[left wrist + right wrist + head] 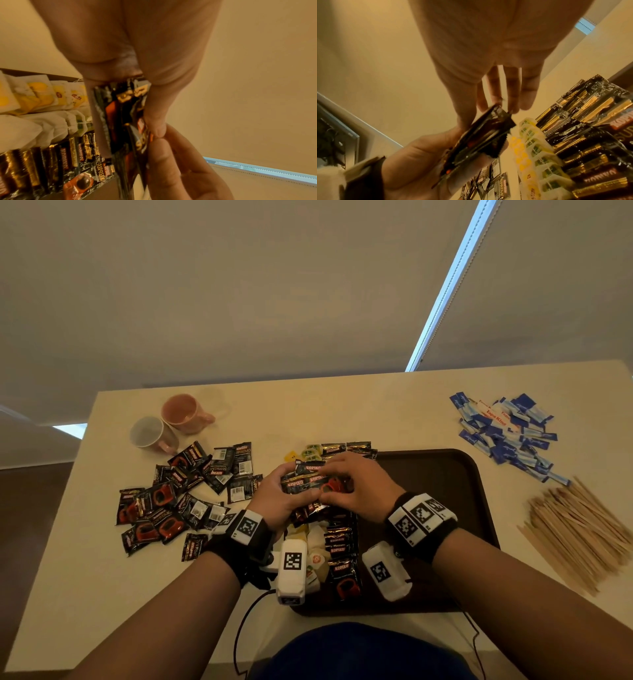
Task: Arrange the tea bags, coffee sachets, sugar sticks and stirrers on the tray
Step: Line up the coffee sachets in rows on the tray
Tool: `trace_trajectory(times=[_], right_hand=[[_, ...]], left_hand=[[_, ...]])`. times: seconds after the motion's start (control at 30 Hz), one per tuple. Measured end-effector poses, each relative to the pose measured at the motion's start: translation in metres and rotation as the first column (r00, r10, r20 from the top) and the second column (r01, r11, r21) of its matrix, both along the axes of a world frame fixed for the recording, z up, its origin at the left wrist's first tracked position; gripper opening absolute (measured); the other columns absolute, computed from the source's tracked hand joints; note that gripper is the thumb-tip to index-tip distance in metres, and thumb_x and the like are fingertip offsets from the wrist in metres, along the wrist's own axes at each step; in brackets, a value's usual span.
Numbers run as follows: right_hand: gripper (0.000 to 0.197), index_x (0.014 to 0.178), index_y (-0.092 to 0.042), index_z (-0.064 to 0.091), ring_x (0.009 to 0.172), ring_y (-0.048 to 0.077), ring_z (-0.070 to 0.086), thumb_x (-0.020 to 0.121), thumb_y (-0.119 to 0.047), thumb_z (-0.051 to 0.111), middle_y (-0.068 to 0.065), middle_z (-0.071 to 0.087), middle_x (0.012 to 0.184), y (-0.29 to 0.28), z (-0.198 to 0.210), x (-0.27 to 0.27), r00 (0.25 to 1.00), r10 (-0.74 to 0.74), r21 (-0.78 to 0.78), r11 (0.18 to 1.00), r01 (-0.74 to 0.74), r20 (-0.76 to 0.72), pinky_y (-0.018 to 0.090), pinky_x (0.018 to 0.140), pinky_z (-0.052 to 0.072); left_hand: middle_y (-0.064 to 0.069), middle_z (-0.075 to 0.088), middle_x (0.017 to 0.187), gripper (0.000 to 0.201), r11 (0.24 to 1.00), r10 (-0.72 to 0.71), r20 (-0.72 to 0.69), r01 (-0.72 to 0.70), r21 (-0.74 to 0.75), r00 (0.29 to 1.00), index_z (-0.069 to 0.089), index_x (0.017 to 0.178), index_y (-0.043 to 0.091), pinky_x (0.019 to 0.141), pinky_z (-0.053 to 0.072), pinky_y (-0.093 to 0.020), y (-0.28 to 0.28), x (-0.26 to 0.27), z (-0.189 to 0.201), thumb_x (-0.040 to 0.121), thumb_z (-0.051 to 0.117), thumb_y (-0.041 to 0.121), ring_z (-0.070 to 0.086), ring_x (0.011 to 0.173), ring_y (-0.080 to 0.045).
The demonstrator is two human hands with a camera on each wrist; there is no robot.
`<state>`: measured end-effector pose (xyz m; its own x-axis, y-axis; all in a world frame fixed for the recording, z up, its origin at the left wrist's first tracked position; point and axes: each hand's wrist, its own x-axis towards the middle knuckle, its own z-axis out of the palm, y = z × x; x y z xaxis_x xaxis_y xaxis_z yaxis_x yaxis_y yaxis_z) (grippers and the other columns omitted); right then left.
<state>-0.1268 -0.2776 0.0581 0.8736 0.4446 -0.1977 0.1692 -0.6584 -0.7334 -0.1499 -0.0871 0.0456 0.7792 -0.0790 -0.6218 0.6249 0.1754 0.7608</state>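
Both hands hover over the left part of the dark brown tray (442,474), sharing a small stack of black coffee sachets (308,482). My left hand (286,491) grips the stack (123,115) from the left, fingers curled round it. My right hand (337,486) pinches its right edge, thumb below and fingers (513,94) on top of the stack (479,142). On the tray under the hands lie white and yellow tea bags (317,546) (42,97) and a row of coffee sachets (342,556) (590,135). More tea bags (310,451) sit at the tray's far left corner.
Loose coffee sachets (178,498) are scattered on the table left of the tray. Blue sugar sticks (507,433) are heaped at the far right, with wooden stirrers (575,529) nearer. Two mugs (185,412) (150,434) stand at the back left. The tray's right part is bare.
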Motion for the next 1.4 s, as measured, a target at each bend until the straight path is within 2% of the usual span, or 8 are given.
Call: trace_trajectory(times=[0.23, 0.4, 0.53, 0.63, 0.73, 0.93, 1.1, 1.4], right_hand=[[0.043, 0.118, -0.023, 0.068, 0.105, 0.014, 0.057, 0.078, -0.029, 0.082, -0.001, 0.057, 0.119, 0.001, 0.004, -0.006, 0.984, -0.157, 0.030, 0.987, 0.160, -0.086, 0.038, 0.096, 0.051], [0.042, 0.123, -0.023, 0.065, 0.111, 0.013, 0.057, 0.084, -0.029, 0.077, -0.001, 0.060, 0.122, -0.003, -0.001, -0.010, 0.955, -0.271, 0.039, 0.960, 0.277, -0.120, 0.031, 0.097, 0.048], [0.036, 0.119, -0.021, 0.067, 0.103, 0.009, 0.059, 0.085, -0.029, 0.075, -0.003, 0.065, 0.114, -0.005, -0.002, -0.011, 0.945, -0.307, 0.042, 0.949, 0.313, -0.114, 0.024, 0.091, 0.048], [0.023, 0.110, -0.019, 0.070, 0.095, 0.006, 0.060, 0.088, -0.024, 0.072, -0.005, 0.069, 0.106, -0.008, 0.000, -0.009, 0.925, -0.368, 0.065, 0.925, 0.375, -0.100, 0.021, 0.085, 0.047], [0.008, 0.097, -0.020, 0.070, 0.088, 0.008, 0.066, 0.089, -0.019, 0.068, -0.006, 0.072, 0.093, -0.014, -0.003, -0.006, 0.880, -0.460, 0.085, 0.878, 0.471, -0.120, 0.027, 0.082, 0.055], [0.007, 0.085, -0.019, 0.070, 0.083, 0.015, 0.068, 0.087, -0.013, 0.071, 0.001, 0.072, 0.087, -0.018, -0.007, -0.006, 0.771, -0.557, 0.201, 0.754, 0.625, -0.307, 0.029, 0.077, 0.055], [0.017, 0.104, -0.004, 0.065, 0.064, 0.016, 0.063, 0.088, -0.004, 0.070, 0.010, 0.066, 0.086, -0.013, 0.001, -0.015, 0.679, -0.473, 0.303, 0.647, 0.700, -0.561, 0.020, 0.051, 0.052], [0.009, 0.089, -0.011, 0.067, 0.066, 0.014, 0.066, 0.085, -0.008, 0.075, 0.010, 0.068, 0.088, -0.002, -0.007, -0.021, 0.634, -0.519, 0.255, 0.622, 0.740, -0.574, 0.019, 0.049, 0.049]], left_hand=[[-0.022, 0.067, 0.120, 0.063, 0.993, 0.030, -0.020, -0.032, -0.116, 0.999, 0.053, 0.133, 0.012, 0.076, 0.060, -0.044, 0.002, -0.009, -0.001, 0.075, 0.074, 0.001, 0.070, 0.099, -0.033], [-0.018, 0.065, 0.124, 0.091, 0.996, -0.066, 0.005, 0.066, -0.052, 0.998, 0.055, 0.128, 0.023, 0.093, 0.055, -0.056, 0.006, -0.011, -0.003, 0.048, 0.096, 0.006, 0.066, 0.112, -0.034], [-0.017, 0.065, 0.123, 0.100, 0.996, -0.080, 0.023, 0.079, 0.034, 0.997, 0.056, 0.124, 0.029, 0.093, 0.054, -0.058, 0.002, -0.009, -0.010, 0.034, 0.099, 0.019, 0.066, 0.112, -0.035], [-0.017, 0.066, 0.120, 0.092, 0.996, -0.055, 0.046, 0.051, 0.076, 0.997, 0.058, 0.119, 0.034, 0.091, 0.054, -0.060, 0.002, -0.008, -0.014, 0.036, 0.095, 0.019, 0.067, 0.110, -0.035], [-0.016, 0.062, 0.127, 0.090, 0.997, -0.004, 0.033, 0.001, 0.071, 0.999, 0.058, 0.115, 0.041, 0.091, 0.055, -0.060, 0.004, -0.006, -0.016, 0.036, 0.095, 0.018, 0.066, 0.112, -0.036], [-0.017, 0.057, 0.131, 0.078, 0.994, 0.093, 0.031, -0.094, 0.053, 0.995, 0.056, 0.114, 0.040, 0.091, 0.056, -0.058, 0.007, -0.001, -0.022, 0.065, 0.081, -0.015, 0.063, 0.112, -0.038], [-0.015, 0.057, 0.132, 0.080, 0.990, 0.116, 0.036, -0.119, 0.073, 0.993, 0.057, 0.110, 0.046, 0.090, 0.055, -0.059, 0.006, 0.000, -0.026, 0.062, 0.083, -0.013, 0.062, 0.114, -0.038], [-0.009, 0.053, 0.137, 0.076, 0.993, 0.104, 0.040, -0.106, 0.056, 0.994, 0.057, 0.108, 0.048, 0.094, 0.053, -0.059, 0.003, -0.001, -0.023, 0.057, 0.090, 0.003, 0.059, 0.118, -0.036]])
